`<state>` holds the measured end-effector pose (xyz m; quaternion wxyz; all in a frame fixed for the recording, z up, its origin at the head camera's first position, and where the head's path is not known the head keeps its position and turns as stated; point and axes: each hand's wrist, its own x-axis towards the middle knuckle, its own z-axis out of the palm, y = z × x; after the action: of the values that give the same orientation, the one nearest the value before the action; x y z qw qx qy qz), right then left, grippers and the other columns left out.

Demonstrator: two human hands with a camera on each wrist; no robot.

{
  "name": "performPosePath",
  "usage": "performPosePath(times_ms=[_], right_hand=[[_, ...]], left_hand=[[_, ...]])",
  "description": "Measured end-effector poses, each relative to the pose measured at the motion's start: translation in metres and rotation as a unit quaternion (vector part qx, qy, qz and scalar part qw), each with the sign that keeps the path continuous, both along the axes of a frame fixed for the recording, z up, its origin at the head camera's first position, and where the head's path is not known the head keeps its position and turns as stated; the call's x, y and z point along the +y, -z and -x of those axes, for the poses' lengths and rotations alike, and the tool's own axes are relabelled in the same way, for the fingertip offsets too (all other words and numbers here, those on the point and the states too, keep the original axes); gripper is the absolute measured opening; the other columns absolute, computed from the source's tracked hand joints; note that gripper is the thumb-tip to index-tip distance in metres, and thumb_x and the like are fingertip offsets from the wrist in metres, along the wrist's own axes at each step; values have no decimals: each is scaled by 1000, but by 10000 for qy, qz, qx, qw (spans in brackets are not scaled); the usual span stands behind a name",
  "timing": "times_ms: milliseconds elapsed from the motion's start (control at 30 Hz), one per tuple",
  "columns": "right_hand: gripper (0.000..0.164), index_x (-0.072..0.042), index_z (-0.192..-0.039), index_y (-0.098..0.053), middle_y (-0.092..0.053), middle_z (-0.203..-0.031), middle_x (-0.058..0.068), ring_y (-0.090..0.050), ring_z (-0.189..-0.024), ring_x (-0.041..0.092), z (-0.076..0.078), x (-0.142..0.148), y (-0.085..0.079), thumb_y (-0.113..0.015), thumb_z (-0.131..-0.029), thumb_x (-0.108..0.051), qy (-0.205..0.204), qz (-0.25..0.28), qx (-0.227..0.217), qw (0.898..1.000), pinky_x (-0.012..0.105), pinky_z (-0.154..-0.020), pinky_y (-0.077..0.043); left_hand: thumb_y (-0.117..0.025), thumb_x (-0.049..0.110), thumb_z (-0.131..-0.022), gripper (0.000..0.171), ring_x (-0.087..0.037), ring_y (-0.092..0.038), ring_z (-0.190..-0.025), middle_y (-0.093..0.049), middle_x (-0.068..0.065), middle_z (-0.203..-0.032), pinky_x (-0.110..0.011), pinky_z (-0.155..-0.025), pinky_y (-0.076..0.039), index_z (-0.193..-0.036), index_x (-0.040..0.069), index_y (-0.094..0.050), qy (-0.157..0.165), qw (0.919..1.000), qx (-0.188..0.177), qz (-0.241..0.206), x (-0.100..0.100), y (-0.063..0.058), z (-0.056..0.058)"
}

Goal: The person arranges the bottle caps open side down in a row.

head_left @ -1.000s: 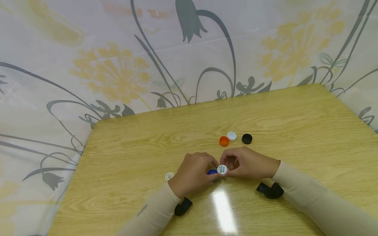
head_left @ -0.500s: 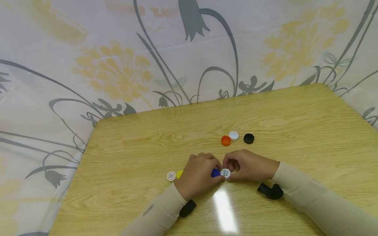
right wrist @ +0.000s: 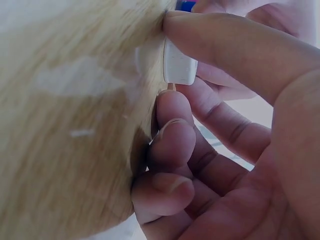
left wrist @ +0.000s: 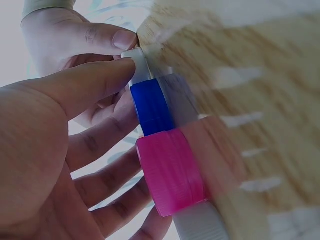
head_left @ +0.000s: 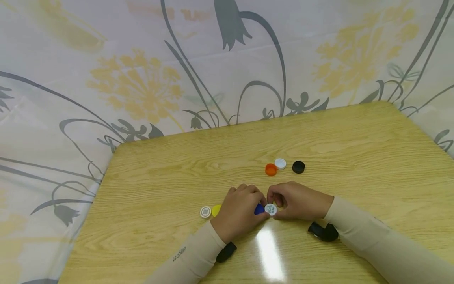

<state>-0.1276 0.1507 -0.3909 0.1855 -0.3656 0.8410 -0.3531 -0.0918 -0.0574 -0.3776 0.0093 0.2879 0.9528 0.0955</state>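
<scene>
A white bottle cap with greenish print [head_left: 271, 209] lies on the table, side by side with a blue cap [head_left: 259, 209]. My left hand [head_left: 238, 213] pinches the white cap at its left side, thumb in front and forefinger behind, reaching over the blue one. From the right, my right hand [head_left: 301, 201] also pinches the white cap, its other fingers curled against the tabletop. Below the left palm, a pink cap [left wrist: 170, 172] and another white cap [left wrist: 200, 222] continue the row. A yellow cap [head_left: 216, 210] and a white cap with a square print [head_left: 205, 212] show left of the hand.
Behind the hands lie an orange cap [head_left: 271, 169], a white cap [head_left: 280, 164] touching or almost touching it, and a black cap [head_left: 298, 167]. The wooden table [head_left: 170, 169] ends at a flowered cloth [head_left: 198, 79]. Black wrist devices [head_left: 323, 232] sit under both wrists.
Both hands have shifted slightly right with the printed white cap, which now sits beside the blue cap. The yellow cap has come into view. Over the last half second, little moves.
</scene>
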Motion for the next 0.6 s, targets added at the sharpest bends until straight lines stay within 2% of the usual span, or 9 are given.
performPosePath(times_ms=[300, 467, 600], right_hand=[[21, -16, -95, -62, -55, -77, -6, -46, -65, 1, 0, 1, -2, -80, -83, -16, -44, 10, 2, 10000, 20, -59, -42], [23, -14, -102, -63, -57, -80, -7, -49, -66, 1, 2, 7, -5, -78, -85, -17, -76, 66, -112, 9999, 21, -62, -46], [18, -12, -103, -65, -58, -78, -9, -52, -68, 1, 6, 12, -10, -74, -89, -17, 69, 111, 47, 9999, 22, -65, -49]], left_hand=[[-76, 45, -87, 26, -14, -62, -98, -70, 5, -109, -36, -82, -51, -99, 22, -75, -4, 10000, -39, -41, 0, 0, 0], [-73, 44, -89, 26, -13, -63, -94, -70, 7, -103, -37, -83, -51, -102, 21, -72, -66, 9994, -181, -287, -1, 0, 2], [-69, 40, -94, 21, -12, -64, -89, -69, 7, -97, -38, -81, -52, -100, 21, -71, -138, 9986, -118, -495, -1, -4, 4]])
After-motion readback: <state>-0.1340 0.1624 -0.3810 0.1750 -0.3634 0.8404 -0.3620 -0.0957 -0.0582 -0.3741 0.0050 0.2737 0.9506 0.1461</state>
